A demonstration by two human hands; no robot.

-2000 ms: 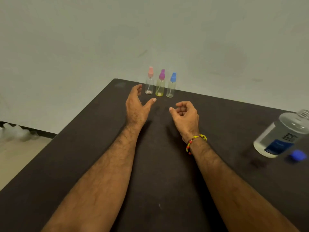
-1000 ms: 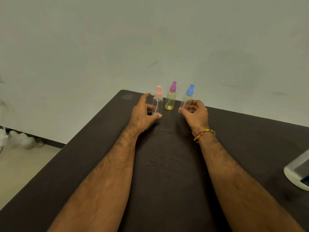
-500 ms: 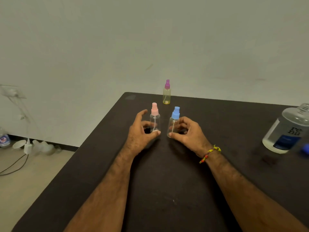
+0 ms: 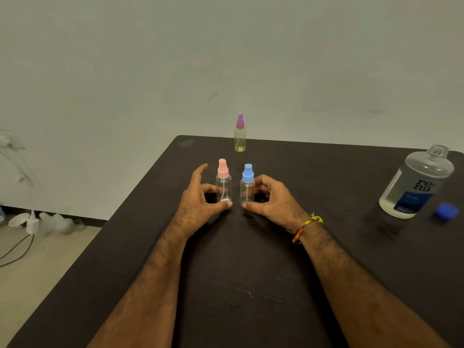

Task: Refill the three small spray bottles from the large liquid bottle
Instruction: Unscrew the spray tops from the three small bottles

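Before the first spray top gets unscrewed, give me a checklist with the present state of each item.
1. Large bottle uncapped, liquid inside: ok; its blue cap lies beside it.
2. Pink-topped bottle upright on the table, held by the left hand: ok.
3. Blue-topped bottle upright, held by the right hand: ok.
4. Spray tops removed for pouring: not ok; all three are on.
5. Purple-topped bottle within easy reach: not ok; it stands at the far edge.
6. Funnel available: cannot tell; none in view.
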